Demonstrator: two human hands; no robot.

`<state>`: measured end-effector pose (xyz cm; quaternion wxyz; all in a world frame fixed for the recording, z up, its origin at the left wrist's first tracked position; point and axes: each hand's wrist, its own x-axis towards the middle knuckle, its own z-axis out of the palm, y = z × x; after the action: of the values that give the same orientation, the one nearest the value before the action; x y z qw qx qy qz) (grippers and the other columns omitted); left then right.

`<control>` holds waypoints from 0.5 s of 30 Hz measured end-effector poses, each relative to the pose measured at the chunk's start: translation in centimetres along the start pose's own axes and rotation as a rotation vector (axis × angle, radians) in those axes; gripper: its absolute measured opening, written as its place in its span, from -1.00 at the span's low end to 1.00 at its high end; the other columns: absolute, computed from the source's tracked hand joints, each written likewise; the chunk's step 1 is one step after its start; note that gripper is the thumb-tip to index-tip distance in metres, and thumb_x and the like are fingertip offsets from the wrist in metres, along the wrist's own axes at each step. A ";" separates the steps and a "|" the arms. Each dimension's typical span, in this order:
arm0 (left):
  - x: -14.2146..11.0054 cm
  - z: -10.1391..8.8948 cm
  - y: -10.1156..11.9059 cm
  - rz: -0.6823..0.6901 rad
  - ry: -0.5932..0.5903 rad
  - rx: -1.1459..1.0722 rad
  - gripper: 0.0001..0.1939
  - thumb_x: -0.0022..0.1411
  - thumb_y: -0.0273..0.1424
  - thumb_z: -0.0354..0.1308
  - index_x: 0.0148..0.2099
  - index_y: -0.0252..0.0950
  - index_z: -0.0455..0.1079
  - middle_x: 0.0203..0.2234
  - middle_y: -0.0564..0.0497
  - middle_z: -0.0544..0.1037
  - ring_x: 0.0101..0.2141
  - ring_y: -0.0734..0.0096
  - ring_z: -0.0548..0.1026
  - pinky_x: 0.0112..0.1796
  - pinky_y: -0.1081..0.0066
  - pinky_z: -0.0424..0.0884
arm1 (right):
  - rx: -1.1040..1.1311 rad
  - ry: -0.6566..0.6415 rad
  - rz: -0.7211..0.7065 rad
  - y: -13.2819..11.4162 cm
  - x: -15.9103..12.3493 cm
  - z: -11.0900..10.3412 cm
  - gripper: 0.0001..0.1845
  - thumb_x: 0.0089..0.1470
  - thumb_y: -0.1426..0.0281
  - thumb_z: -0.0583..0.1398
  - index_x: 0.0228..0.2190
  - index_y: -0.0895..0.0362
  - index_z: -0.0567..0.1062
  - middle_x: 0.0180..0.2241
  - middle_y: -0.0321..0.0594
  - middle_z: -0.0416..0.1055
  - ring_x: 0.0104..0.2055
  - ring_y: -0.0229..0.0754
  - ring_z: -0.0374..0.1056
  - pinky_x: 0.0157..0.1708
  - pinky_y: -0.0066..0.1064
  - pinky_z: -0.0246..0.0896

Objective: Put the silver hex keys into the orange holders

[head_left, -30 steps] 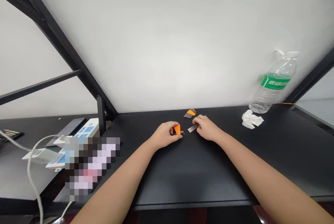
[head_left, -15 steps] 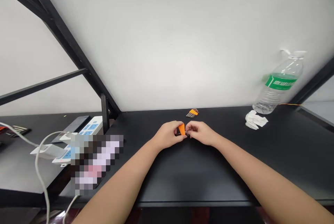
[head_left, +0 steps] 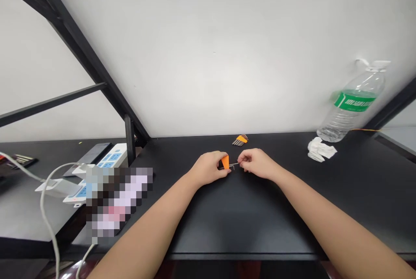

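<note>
My left hand grips an orange hex key holder between thumb and fingers, over the middle of the black table. To its right, my right hand pinches the end of a thin metal hex key that reaches across to the holder. Another short bent key hangs out of the holder just below it. Behind the hands lies a second orange holder with several hex keys in it. My fingers hide part of the held holder and the far end of the pinched key.
A large clear bottle with a green label and a crumpled white tissue are at the right. On the left are a white power strip with plugs and cables, a blurred-out item and a black metal frame.
My right hand has moved right, away from the orange holder, drawing the hex key outward so more of its shaft shows. My left hand stays nearly in place.
</note>
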<state>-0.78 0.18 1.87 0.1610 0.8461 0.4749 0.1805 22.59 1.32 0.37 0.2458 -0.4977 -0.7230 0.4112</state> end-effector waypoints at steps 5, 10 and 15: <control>0.0 -0.1 -0.1 -0.026 0.004 0.034 -0.74 0.11 -0.20 0.27 -0.16 -0.18 0.46 -0.45 0.08 0.46 -0.46 0.38 0.38 -0.43 0.40 0.20 | -0.113 -0.035 0.098 1.1 -0.1 -3.4 -0.85 -0.05 0.51 0.16 -0.39 0.09 0.51 -0.45 -0.28 0.53 -0.46 -0.23 0.44 -0.49 -0.47 0.24; 0.0 -0.3 0.0 -0.032 -0.012 0.011 -0.76 0.12 -0.21 0.26 -0.17 -0.18 0.46 -0.46 0.09 0.46 -0.47 0.38 0.37 -0.44 0.40 0.20 | -0.336 -0.003 0.046 1.6 -0.1 -4.2 -0.84 -0.05 0.54 0.18 -0.49 0.08 0.54 -0.44 -0.29 0.52 -0.46 -0.24 0.39 -0.46 -0.46 0.18; 0.2 0.0 -0.2 -0.037 -0.005 0.007 -0.71 0.11 -0.20 0.28 -0.13 -0.17 0.47 -0.40 0.06 0.50 -0.43 0.35 0.41 -0.42 0.39 0.22 | -0.425 -0.013 -0.001 2.0 -0.1 -3.8 -0.79 -0.08 0.62 0.16 -0.49 0.07 0.50 -0.46 -0.33 0.48 -0.47 -0.26 0.32 -0.46 -0.46 0.12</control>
<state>-0.86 0.46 1.83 0.1623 0.8383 0.4907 0.1737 26.54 2.93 0.70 0.1307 -0.5351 -0.7955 0.2525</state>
